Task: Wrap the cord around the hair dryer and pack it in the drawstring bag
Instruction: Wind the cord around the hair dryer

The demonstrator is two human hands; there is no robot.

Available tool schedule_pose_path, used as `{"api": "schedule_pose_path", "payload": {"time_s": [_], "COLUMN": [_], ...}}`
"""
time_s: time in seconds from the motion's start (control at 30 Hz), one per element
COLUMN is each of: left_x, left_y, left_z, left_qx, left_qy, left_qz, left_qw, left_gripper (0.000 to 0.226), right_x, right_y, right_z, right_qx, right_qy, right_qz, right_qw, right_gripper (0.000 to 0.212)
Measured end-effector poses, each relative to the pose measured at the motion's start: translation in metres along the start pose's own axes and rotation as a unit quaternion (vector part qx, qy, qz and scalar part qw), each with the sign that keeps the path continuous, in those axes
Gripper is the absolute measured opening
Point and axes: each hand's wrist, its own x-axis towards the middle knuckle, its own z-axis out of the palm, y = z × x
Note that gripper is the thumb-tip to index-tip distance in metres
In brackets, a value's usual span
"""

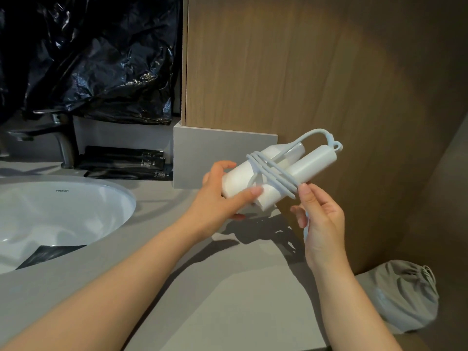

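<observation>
Above the grey surface, the left hand gripped the folded white plastic hair dryer; the right hand pinched its springy pale cord. It looked light and slick, best held round the barrel.

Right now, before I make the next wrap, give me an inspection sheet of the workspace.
Surface: grey countertop, sink set in at left.
Job's things: white hair dryer held above the counter; drawstring bag lying low right, mouth gathered.
Clutter: black sachets beside the faucet.
Hands: left hand grips the hair dryer; right hand pinches the cord.
Cables: cord looped several turns round the dryer, loose end in the right hand.
Surroundings: wood panel ahead, black plastic sheet behind the sink.
</observation>
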Motion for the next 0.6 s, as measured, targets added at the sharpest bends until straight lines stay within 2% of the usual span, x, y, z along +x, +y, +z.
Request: {"api": "schedule_pose_path", "payload": {"time_s": [0.07, 0.13, 0.3, 0.37, 0.43, 0.6], "left_x": [-0.0027, -0.003, 0.0, 0.0005, -0.0016, -0.0001], "left_y": [0.0, -0.0013, -0.0041, -0.0064, -0.0059, -0.0032], "left_z": [0.001, 0.0028, -0.0003, -0.0017, 0.0003, 0.0059], "left_qx": [0.08, 0.137, 0.169, 0.131, 0.041, -0.098], "left_qy": [-0.02, -0.009, 0.059, 0.055, 0.043, 0.008], "left_qz": [0.025, 0.041, 0.041, 0.026, -0.006, -0.096], "left_qw": [0.996, 0.99, 0.983, 0.989, 0.998, 0.991], "left_gripper": [0.095, 0.101, 0.082, 0.074, 0.068, 0.065], "right_x": [0.0007, 0.0009, -0.0005, -0.0007, -0.0004, 0.0024], "right_y": [0.0003, 0.0009, 0.0022, 0.0028, 0.003, 0.003], "right_z": [-0.0013, -0.0022, 0.0014, 0.002, 0.002, -0.0004], "right_qx": [0.01, 0.006, -0.024, -0.024, -0.013, -0.032], "right_qy": [0.011, 0.009, -0.022, -0.025, -0.028, -0.031], "right_qz": [0.002, 0.0, -0.02, -0.026, -0.023, -0.024], "right_qw": [1.0, 1.0, 0.999, 0.999, 0.999, 0.999], "right_gripper": [0.021, 0.019, 0.026, 0.029, 0.034, 0.047]}}
